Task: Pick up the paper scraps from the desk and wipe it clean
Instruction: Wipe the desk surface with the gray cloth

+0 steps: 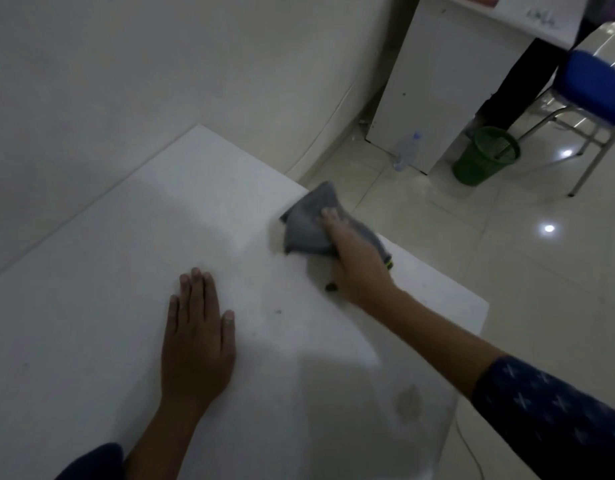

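A grey cloth lies at the right edge of the white desk, partly hanging past the edge. My right hand presses on it with fingers stretched out over the fabric. My left hand rests flat on the desk near the middle, fingers straight and together. A small dark object sits on the desk just under my right wrist. A faint grey smudge marks the desk near its front right corner. I see no paper scraps on the desk.
On the tiled floor to the right stand a green mesh waste basket, a clear plastic bottle, a white cabinet and a blue chair. A person's dark-clothed leg is behind the basket. A wall runs along the desk's far side.
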Demonstrator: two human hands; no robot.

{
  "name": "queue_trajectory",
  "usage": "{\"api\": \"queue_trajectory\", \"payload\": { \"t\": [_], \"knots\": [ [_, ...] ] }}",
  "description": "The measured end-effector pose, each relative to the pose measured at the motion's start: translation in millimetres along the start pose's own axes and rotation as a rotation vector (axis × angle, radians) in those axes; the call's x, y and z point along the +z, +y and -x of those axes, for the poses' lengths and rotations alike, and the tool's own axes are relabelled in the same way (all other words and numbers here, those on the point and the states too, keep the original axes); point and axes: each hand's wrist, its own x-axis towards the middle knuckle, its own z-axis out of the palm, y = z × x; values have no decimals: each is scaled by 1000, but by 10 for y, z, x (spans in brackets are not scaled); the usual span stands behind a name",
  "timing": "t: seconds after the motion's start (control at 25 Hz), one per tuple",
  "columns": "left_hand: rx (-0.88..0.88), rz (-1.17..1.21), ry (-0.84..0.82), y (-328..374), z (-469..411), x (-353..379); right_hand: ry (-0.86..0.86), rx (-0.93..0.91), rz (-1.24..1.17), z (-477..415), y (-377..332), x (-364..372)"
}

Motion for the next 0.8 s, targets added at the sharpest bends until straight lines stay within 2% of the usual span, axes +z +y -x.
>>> {"api": "queue_trajectory", "payload": {
  "t": [0.08, 0.16, 0.28, 0.4, 0.48, 0.56, 0.68, 0.72, 0.8],
  "knots": [
    [4, 1, -6, 1, 9, 16, -244, -215, 9, 575, -162, 296],
    [3, 15, -10, 16, 19, 8, -244, -286, 69, 743, -42, 378],
    [-1, 4, -13, 15, 13, 13, 17, -72, 100, 276, 323, 121],
    [9, 0, -18, 10, 10, 4, 177, 250, 96, -166, 625, -297],
    [9, -1, -18, 16, 9, 20, 261, 315, 92, -107, 490, -295],
    [13, 0, -15, 18, 12, 27, 124, 170, 55, 245, 90, 13],
    [17, 10, -16, 20, 55, 12, -292, -313, 105, 899, -326, 521],
    [-9, 25, -7, 28, 70, 2, -303, -375, 127, 906, -281, 522],
    [-98, 39, 24, 33, 72, -1, -155, -260, 116, 580, -25, 368]
  ]
}}
